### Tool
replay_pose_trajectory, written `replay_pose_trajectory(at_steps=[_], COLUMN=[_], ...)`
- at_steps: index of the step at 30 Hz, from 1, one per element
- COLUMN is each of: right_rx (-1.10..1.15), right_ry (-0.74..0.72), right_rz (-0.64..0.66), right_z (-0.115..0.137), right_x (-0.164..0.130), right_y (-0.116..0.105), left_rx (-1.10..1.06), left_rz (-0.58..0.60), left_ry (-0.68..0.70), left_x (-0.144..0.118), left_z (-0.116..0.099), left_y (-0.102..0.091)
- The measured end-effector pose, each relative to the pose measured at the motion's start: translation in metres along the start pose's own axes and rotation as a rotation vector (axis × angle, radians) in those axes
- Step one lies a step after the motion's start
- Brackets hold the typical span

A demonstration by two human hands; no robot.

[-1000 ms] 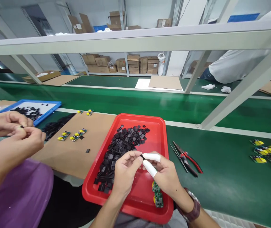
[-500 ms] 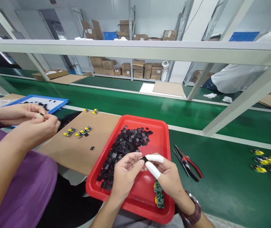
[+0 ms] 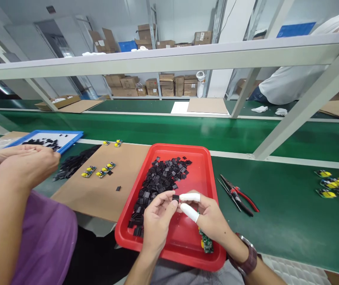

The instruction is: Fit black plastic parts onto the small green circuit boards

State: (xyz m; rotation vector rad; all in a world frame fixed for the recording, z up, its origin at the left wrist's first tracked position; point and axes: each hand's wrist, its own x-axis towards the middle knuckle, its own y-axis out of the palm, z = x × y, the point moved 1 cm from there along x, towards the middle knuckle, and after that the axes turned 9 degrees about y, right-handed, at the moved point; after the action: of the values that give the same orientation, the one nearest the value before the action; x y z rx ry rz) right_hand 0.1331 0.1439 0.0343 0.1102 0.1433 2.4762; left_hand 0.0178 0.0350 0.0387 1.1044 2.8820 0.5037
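My left hand [image 3: 158,221] pinches a small black rectangular piece [image 3: 176,198] between thumb and fingertips, above the red tray [image 3: 211,174]. My right hand [image 3: 208,215] wears white finger covers on thumb and index finger. Its two covered tips are slightly apart at the piece's right edge; whether they touch it is unclear. Under both hands, the tray holds a heap of similar black pieces [image 3: 159,178] along its left side. Green circuit boards [image 3: 207,243] with yellow parts lie in its lower right corner, partly hidden by my right hand.
Pliers [image 3: 240,196] and tweezers [image 3: 229,192] lie right of the tray, with several circuit boards [image 3: 336,184] farther right. On the left, a co-worker's hands [image 3: 23,162] are near cardboard [image 3: 134,158] bearing boards. A shelf beam [image 3: 157,61] crosses ahead.
My right fingertips have shifted toward the black piece's edge, and its face now shows more between my left fingers. The co-worker's hands have moved left and lower. The view has tilted slightly.
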Motion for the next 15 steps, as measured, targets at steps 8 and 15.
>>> replay_pose_trajectory(at_steps=[8, 15], right_rx=[-0.123, -0.102], right_ry=[-0.087, 0.008], right_rz=[-0.04, -0.041], right_z=[0.005, 0.007], right_x=[0.002, -0.001], right_y=[0.0, 0.0], left_rx=[0.082, 0.163], left_rz=[-0.023, 0.012], left_ry=[-0.058, -0.047], left_x=[-0.014, -0.016], left_z=[0.004, 0.008], left_y=[-0.002, -0.007])
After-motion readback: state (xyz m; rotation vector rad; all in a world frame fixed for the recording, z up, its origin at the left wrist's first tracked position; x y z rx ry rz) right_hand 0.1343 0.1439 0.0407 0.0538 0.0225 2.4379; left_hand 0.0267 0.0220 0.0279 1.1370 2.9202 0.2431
